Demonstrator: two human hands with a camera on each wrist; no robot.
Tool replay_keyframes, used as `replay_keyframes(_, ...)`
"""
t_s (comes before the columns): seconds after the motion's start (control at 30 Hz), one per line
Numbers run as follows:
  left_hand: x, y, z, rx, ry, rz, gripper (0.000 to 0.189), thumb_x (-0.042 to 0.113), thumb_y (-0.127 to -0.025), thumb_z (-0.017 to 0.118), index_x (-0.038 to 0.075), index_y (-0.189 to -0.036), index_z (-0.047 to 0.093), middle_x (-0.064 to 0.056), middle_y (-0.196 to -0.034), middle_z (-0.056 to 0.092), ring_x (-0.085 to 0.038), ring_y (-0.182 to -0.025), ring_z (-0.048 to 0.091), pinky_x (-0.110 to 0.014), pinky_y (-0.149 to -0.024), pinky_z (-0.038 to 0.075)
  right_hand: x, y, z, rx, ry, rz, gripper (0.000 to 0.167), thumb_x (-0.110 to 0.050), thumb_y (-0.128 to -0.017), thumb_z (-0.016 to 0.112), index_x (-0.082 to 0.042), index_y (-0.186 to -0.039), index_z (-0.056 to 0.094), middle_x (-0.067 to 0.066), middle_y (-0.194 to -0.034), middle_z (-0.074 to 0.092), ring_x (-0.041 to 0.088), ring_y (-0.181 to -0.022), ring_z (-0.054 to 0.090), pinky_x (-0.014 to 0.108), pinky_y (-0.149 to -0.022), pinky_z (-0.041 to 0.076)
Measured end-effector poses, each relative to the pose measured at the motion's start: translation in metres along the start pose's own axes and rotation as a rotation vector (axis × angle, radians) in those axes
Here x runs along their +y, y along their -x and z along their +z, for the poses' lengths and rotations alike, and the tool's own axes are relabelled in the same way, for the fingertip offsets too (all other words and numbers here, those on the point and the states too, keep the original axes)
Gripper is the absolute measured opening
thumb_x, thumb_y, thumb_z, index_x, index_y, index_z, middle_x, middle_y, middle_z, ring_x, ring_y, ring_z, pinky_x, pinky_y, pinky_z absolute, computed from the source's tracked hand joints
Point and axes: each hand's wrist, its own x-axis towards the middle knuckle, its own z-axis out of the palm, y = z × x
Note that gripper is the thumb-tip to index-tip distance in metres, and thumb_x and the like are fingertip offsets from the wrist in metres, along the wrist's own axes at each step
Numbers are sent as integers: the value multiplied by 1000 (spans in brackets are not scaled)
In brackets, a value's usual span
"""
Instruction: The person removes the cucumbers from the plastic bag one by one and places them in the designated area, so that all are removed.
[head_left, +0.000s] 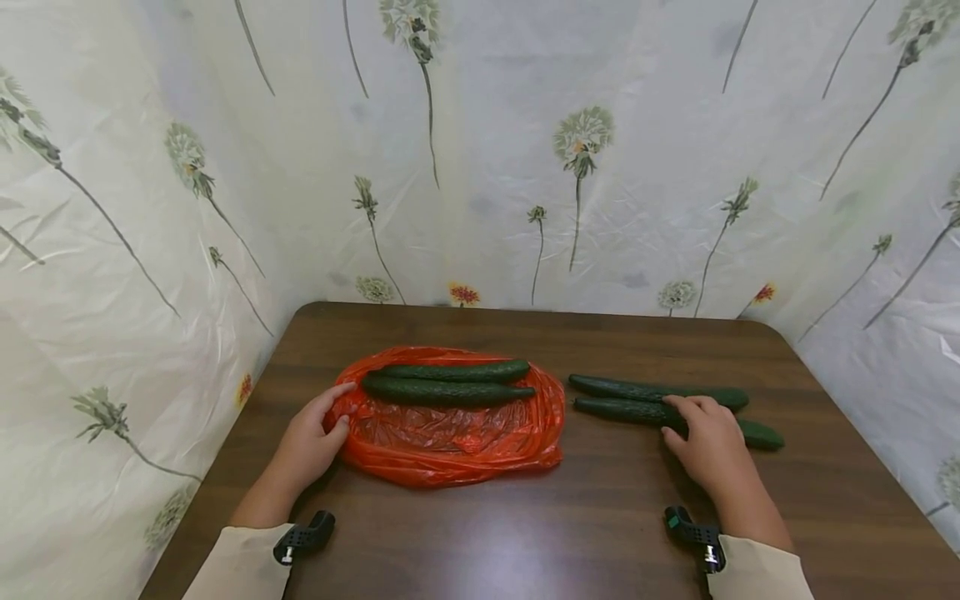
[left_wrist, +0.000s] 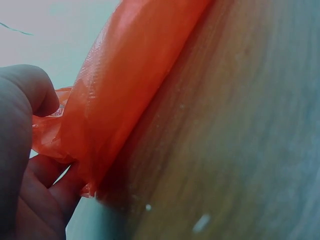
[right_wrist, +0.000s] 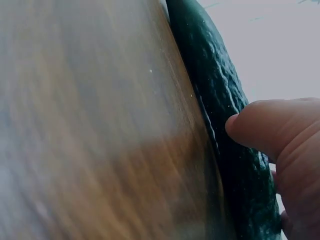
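Note:
A red plastic bag [head_left: 450, 472] lies spread on the table with its mouth open upward. Inside, toward the far side, two dark green cucumbers [head_left: 450, 392] rest side by side. My left hand [head_left: 309, 442] holds the bag's left edge; in the left wrist view the thumb and fingers are on either side of the thin red film [left_wrist: 120, 90]. To the right of the bag, two more cucumbers lie on the table. My right hand [head_left: 708, 442] grips the nearer cucumber [head_left: 622, 409], its thumb along the near side. The farther cucumber [head_left: 611, 385] lies just behind it, close to the fingertips.
The brown wooden table [head_left: 510, 533] has rounded far corners. A pale sheet with a dandelion print [head_left: 480, 167] hangs behind the table and along both sides. Each wrist carries a small black camera on a strap, such as the left one [head_left: 303, 536].

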Motion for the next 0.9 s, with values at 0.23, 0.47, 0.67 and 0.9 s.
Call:
replay_keyframes(0.23, -1, 0, 0, -3, -10, -1, 51, 7, -102, 60, 15, -151, 54, -17, -155, 53, -40, -145, 48, -62, -118, 38, -1, 0, 2, 19, -15, -3, 57, -21, -97, 72, -4, -149, 53, 34, -144, 48, 60, -130, 40, 80, -104, 33)
replay_keyframes(0.47, 0, 0, 0, -2, -6, 2, 51, 7, -102, 60, 16, -151, 54, -18, -154, 53, -40, -144, 48, -63, -117, 39, -3, -1, 4, 18, -19, -16, 58, -21, -96, 73, -4, -149, 54, 34, -143, 50, 59, -130, 42, 78, -104, 33)
replay_keyframes(0.67, 0, 1, 0, -4, 6, 0, 51, 7, -102, 61, 15, -151, 54, -18, -155, 52, -40, -145, 47, -62, -117, 39, -4, -1, 4, 18, -32, -27, 59, -20, -96, 73, -4, -149, 53, 33, -144, 50, 59, -131, 41, 78, -105, 33)
replay_keyframes(0.9, 0, 0, 0, -4, 5, -2, 51, 7, -102, 61, 15, -151, 54, -18, -155, 52, -40, -145, 47, -62, -118, 39, -9, -3, 3, 17, -55, -49, 59, -20, -97, 72, -4, -150, 52, 33, -145, 49, 57, -134, 42, 78, -109, 30)
